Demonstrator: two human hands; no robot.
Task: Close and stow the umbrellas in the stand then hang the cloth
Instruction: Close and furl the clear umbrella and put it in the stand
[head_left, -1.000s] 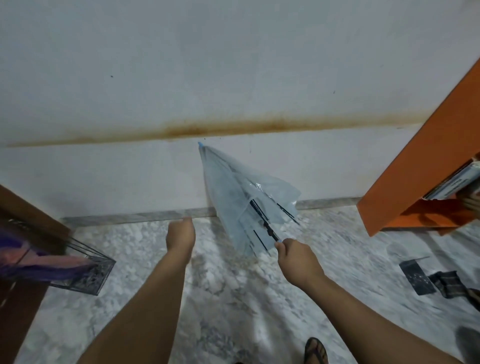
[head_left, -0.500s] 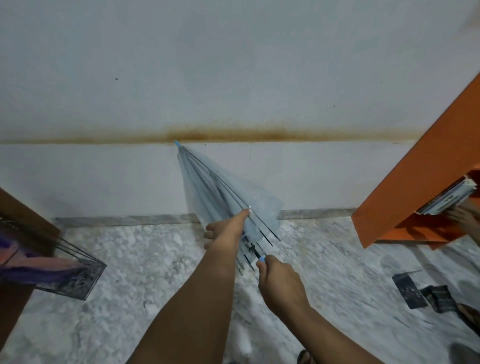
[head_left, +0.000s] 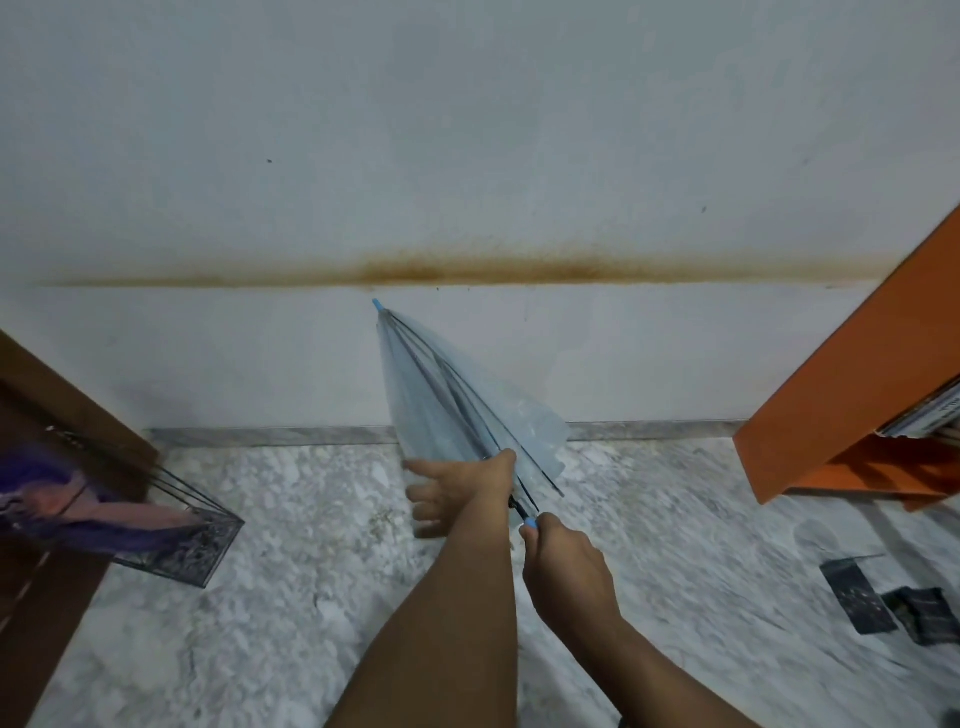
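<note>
A transparent pale-blue umbrella (head_left: 441, 400), mostly folded, points up and to the left with its blue tip near the wall's brown stain. My right hand (head_left: 563, 566) is shut on its blue handle low in the middle. My left hand (head_left: 457, 488) presses against the lower canopy and ribs, thumb up, fingers spread around the loose plastic. At the left a black wire umbrella stand (head_left: 187, 535) leans in view, with a purple and pink umbrella (head_left: 88, 514) lying in it.
An orange shelf unit (head_left: 852, 405) with papers juts in at the right. Dark flat items (head_left: 852, 592) and a dark checked cloth (head_left: 924, 613) lie on the marble floor at the lower right. A brown wooden door or panel (head_left: 47, 405) stands behind the stand.
My left hand has moved from the left across to the umbrella's canopy and now gathers it. The canopy has narrowed, and its tip has swung slightly left.
</note>
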